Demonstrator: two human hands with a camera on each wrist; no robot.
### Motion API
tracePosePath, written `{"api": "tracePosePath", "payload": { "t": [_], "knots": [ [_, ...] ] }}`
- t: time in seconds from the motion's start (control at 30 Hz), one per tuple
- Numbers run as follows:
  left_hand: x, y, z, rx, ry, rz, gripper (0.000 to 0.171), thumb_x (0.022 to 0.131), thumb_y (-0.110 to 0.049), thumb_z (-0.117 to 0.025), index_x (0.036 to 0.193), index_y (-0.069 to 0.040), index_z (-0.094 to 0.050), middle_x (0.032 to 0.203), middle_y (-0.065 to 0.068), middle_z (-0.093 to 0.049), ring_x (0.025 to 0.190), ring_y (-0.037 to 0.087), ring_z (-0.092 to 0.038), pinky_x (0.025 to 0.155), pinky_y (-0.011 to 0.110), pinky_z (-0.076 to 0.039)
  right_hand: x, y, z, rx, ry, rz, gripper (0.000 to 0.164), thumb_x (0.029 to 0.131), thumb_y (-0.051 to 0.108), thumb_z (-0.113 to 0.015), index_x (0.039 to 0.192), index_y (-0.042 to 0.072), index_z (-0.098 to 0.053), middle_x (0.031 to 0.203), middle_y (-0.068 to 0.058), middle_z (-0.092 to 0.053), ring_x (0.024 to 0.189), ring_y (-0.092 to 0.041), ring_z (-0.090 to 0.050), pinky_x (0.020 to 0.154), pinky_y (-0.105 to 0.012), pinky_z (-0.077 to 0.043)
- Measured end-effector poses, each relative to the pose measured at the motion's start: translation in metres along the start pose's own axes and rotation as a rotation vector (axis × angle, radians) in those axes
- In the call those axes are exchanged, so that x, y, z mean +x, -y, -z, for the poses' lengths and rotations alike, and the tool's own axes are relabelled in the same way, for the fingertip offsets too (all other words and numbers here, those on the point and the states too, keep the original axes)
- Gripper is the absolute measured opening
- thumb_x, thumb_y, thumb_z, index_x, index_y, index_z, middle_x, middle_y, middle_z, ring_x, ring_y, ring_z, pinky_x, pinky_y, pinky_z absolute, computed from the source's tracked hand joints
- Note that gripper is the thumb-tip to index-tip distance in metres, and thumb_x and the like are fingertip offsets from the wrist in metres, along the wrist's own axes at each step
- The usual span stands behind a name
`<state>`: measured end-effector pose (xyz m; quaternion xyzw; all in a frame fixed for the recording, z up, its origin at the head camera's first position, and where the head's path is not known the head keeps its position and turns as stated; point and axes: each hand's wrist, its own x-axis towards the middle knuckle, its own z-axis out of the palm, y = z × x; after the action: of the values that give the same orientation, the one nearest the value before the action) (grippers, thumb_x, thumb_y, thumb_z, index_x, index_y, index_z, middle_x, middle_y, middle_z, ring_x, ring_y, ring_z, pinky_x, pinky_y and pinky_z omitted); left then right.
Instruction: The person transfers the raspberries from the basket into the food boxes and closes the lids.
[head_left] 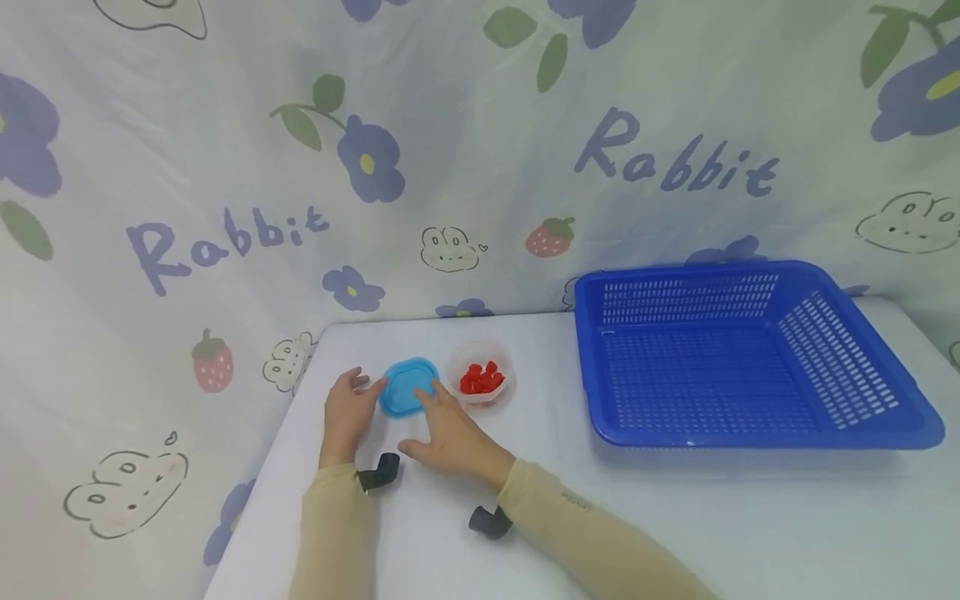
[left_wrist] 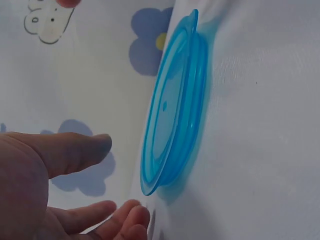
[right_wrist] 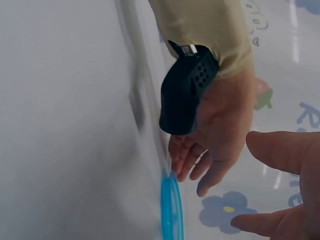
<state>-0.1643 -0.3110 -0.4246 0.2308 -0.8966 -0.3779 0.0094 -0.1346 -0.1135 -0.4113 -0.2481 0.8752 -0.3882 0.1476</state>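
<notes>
A light blue plastic lid [head_left: 408, 388] lies on the white table between the two hands. My left hand [head_left: 350, 417] is at its left edge with loosely bent fingers; in the left wrist view a gap shows between that thumb [left_wrist: 80, 152] and the lid [left_wrist: 172, 107]. From the right, my right hand [head_left: 457, 433] reaches over the lid with thumb and fingers spread, gripping nothing. Just right of the lid stands a clear tub [head_left: 512, 367] with several small red pieces [head_left: 481, 380] inside. In the right wrist view, the left hand [right_wrist: 220, 125] appears beside the lid [right_wrist: 172, 210].
A large blue plastic basket [head_left: 600, 392] occupies the right side of the table. Black wrist devices [head_left: 380, 472] stick out below both wrists. Behind the table hangs a patterned curtain [head_left: 465, 150] that reaches down to its back edge.
</notes>
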Motion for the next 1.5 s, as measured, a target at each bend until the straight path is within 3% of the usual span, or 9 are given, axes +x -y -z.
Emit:
{"api": "tracePosePath", "payload": {
  "t": [0.23, 0.43, 0.6, 0.93, 1.2, 1.33, 1.5],
  "knots": [
    [0.000, 0.001, -0.001, 0.086, -0.013, 0.001, 0.066, 0.091, -0.042, -0.054, 0.138, 0.001, -0.036, 0.127, 0.023, -0.051, 0.118, 0.039, -0.047, 0.098, 0.050, -0.038, 0.005, -0.003, -0.011, 0.048, 0.014, -0.066, 0.088, 0.081, 0.048, -0.065, 0.149, 0.016, -0.018, 0.154, -0.013, -0.006, 0.141, -0.029, -0.011, 0.102, -0.050, -0.034],
    [-0.001, 0.001, -0.006, 0.129, -0.050, -0.045, 0.055, 0.091, -0.038, -0.055, 0.131, 0.000, -0.048, 0.120, 0.022, -0.057, 0.112, 0.038, -0.051, 0.094, 0.049, -0.041, 0.014, -0.006, -0.015, 0.055, 0.003, -0.123, 0.090, 0.082, 0.048, -0.063, 0.149, 0.016, -0.013, 0.155, -0.011, -0.005, 0.142, -0.027, -0.002, 0.104, -0.051, -0.031],
    [-0.002, 0.000, -0.010, 0.162, -0.059, -0.081, 0.050, 0.091, -0.035, -0.054, 0.126, 0.002, -0.053, 0.115, 0.022, -0.060, 0.110, 0.038, -0.053, 0.092, 0.050, -0.042, 0.020, -0.007, -0.019, 0.093, -0.023, -0.110, 0.087, 0.084, 0.043, -0.062, 0.148, 0.010, -0.015, 0.153, -0.016, -0.006, 0.141, -0.031, -0.006, 0.105, -0.052, -0.029],
    [-0.004, -0.002, -0.013, 0.160, -0.077, -0.082, 0.050, 0.090, -0.034, -0.056, 0.125, 0.002, -0.053, 0.113, 0.022, -0.061, 0.108, 0.038, -0.055, 0.092, 0.049, -0.043, 0.025, -0.006, -0.025, 0.073, -0.035, -0.122, 0.083, 0.082, 0.042, -0.065, 0.147, 0.013, -0.023, 0.153, -0.014, -0.007, 0.139, -0.031, -0.014, 0.101, -0.051, -0.036],
    [-0.003, -0.004, -0.011, 0.173, -0.079, -0.108, 0.035, 0.094, -0.019, -0.047, 0.122, 0.001, -0.057, 0.116, 0.022, -0.059, 0.111, 0.038, -0.052, 0.093, 0.050, -0.042, 0.025, -0.005, -0.024, 0.115, -0.060, -0.100, 0.077, 0.084, 0.043, -0.063, 0.146, 0.014, -0.027, 0.153, -0.013, -0.012, 0.139, -0.029, -0.018, 0.101, -0.050, -0.036],
    [-0.002, -0.002, -0.009, 0.178, -0.082, -0.110, 0.032, 0.096, -0.015, -0.045, 0.121, 0.000, -0.058, 0.121, 0.022, -0.057, 0.118, 0.039, -0.047, 0.097, 0.051, -0.039, 0.025, -0.003, -0.024, 0.142, -0.099, -0.124, 0.074, 0.085, 0.043, -0.061, 0.145, 0.014, -0.029, 0.152, -0.014, -0.016, 0.138, -0.029, -0.022, 0.100, -0.050, -0.037],
    [-0.003, 0.001, -0.003, 0.173, -0.106, -0.107, 0.028, 0.095, -0.013, -0.048, 0.117, -0.002, -0.062, 0.119, 0.021, -0.058, 0.118, 0.039, -0.048, 0.097, 0.050, -0.039, 0.028, -0.001, -0.029, 0.183, -0.187, -0.123, 0.069, 0.086, 0.037, -0.062, 0.141, 0.008, -0.034, 0.146, -0.013, -0.032, 0.133, -0.030, -0.031, 0.100, -0.049, -0.038]
  ]
}}
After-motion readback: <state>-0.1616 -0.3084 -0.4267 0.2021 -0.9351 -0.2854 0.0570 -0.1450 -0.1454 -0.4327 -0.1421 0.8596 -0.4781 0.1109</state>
